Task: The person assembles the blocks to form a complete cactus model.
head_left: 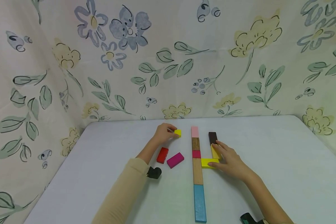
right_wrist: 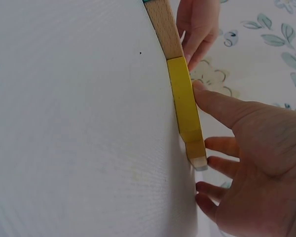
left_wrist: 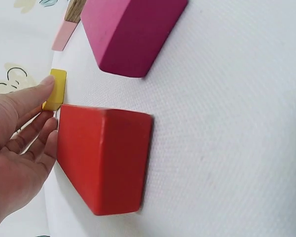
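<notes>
My left hand [head_left: 164,133] pinches a small yellow block [head_left: 178,133] between thumb and fingers, left of the column's far end. In the left wrist view the thumb lies on this yellow block [left_wrist: 58,89]. My right hand [head_left: 231,159] spreads over the blocks right of the column. Its thumb touches the bright yellow block [head_left: 205,163], which lies crosswise against the column; its fingers reach along the orange-yellow block [head_left: 214,151] toward the dark brown block [head_left: 212,138]. The right wrist view shows the thumb at the side of the bright yellow block [right_wrist: 184,96].
A straight column runs from a blue block [head_left: 200,203] through a tan block [head_left: 197,171], a crimson block [head_left: 196,154] and a wood-grain block [head_left: 195,143] to a pink block [head_left: 194,132]. Loose red [head_left: 162,155] and magenta [head_left: 175,160] blocks lie left of it.
</notes>
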Demonstrator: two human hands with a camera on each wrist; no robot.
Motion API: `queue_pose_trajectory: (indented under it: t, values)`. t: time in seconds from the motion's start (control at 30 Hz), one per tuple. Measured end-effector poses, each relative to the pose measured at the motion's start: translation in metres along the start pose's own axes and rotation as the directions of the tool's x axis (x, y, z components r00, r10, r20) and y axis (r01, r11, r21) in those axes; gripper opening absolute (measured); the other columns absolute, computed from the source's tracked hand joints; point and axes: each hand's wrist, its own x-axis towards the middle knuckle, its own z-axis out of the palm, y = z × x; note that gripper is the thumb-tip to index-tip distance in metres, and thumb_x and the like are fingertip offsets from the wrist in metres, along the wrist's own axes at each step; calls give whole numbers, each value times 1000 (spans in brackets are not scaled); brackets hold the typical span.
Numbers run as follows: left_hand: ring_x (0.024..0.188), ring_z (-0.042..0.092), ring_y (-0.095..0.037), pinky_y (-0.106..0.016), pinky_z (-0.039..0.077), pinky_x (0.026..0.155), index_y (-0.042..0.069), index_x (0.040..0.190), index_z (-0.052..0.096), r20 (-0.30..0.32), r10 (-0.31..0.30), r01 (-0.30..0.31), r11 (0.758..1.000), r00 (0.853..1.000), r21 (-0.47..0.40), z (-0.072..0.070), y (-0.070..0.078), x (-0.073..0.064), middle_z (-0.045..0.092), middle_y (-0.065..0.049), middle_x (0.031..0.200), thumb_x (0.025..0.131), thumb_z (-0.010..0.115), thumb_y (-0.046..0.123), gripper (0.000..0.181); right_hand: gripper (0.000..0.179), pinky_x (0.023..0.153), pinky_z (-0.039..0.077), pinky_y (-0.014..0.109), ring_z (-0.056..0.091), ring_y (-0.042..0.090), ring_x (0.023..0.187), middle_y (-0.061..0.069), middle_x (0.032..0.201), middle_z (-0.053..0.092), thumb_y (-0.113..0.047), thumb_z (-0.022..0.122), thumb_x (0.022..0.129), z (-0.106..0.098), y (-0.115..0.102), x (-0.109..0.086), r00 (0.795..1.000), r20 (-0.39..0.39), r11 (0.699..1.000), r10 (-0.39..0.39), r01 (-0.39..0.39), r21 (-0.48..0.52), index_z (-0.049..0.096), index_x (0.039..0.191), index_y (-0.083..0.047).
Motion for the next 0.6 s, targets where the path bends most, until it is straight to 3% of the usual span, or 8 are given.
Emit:
queue_pose_trajectory:
  t: [0.27,0.6]
  values:
    - [110,65,-29,-36,58,95,0,124,74,-16,9,-9,1000,1000,-4,2,2,2,70,-15,123,95,80,12,32,79,106,36,83,35,59,144,32,162,37,-31,82,90,0,1,-1,1000,3,1000,-9,9,10,49,152,5]
    - [113,65,-31,-38,57,98,1,126,73,-31,8,-8,1000,999,-2,3,9,18,69,-15,127,97,78,14,33,79,106,35,83,35,59,145,32,162,37,-32,82,90,1,2,-1,1000,2,1000,-7,7,14,49,153,3]
